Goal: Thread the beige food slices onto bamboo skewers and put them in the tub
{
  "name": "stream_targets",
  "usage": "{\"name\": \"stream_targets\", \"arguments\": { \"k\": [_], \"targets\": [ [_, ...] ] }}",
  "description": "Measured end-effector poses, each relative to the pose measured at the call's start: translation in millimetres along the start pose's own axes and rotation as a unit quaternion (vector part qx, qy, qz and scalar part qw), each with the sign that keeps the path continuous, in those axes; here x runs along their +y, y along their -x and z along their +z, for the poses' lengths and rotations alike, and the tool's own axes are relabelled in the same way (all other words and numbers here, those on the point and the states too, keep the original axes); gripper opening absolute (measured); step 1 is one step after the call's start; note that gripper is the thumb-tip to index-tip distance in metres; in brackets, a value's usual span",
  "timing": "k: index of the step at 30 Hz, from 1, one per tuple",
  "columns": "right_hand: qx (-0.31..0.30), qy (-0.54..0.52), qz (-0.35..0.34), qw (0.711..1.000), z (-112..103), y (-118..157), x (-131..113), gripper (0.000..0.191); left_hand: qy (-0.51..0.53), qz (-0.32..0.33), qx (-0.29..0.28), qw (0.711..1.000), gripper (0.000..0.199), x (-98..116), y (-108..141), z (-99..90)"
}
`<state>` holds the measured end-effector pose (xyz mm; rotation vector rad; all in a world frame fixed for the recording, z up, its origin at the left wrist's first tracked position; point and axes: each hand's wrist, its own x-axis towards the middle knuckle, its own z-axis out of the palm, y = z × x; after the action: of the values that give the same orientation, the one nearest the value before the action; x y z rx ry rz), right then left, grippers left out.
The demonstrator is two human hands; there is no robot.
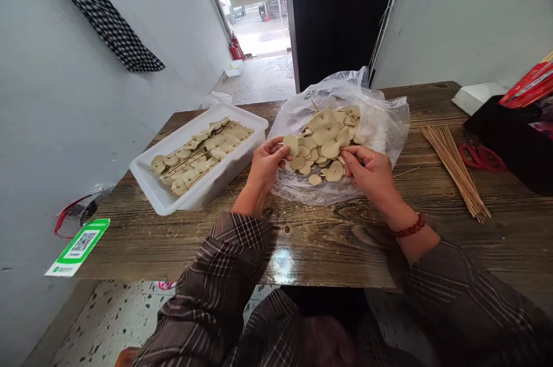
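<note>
The tray [199, 205] lies left of the plastic bag [384, 119].

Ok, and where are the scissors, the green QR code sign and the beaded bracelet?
Scissors [474, 163]: head view, red handles.
QR code sign [82, 244]: head view, printed code.
Bracelet [410, 230]: head view, beads on right wrist.

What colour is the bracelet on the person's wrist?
The bracelet is dark red, best seen in the head view.
</note>
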<state>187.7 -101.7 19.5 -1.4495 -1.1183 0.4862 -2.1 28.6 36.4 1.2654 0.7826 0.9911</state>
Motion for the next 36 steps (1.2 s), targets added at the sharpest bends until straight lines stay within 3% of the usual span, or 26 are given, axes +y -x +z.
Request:
{"name": "stream_targets", "arguments": {
  "k": [3, 9, 14, 36],
  "targets": [
    [-0.034, -0.003, 0.001, 0.999, 0, 2, -2, 0.031, 0.014, -0.014, 0.005, 1.0, 0.031, 1, 6, -5.7],
    [-0.145, 0.04, -0.022, 0.988, 1, 6, -2, 0.03, -0.049, 0.057, 0.064, 0.995, 0.016, 2, 9, -22.9],
    [-0.224, 0.073, -0.031, 0.971, 0, 10, 0, 0.03, 0.008, 0.029, 0.062, 0.998, 0.024, 4, 6, -29.6],
    [-0.226, 0.135, -0.057, 0.963, 0, 10, 1, 0.029, 0.018, 0.038, 0.087, 0.995, 0.015, 11, 8, -29.6]
  ]
}}
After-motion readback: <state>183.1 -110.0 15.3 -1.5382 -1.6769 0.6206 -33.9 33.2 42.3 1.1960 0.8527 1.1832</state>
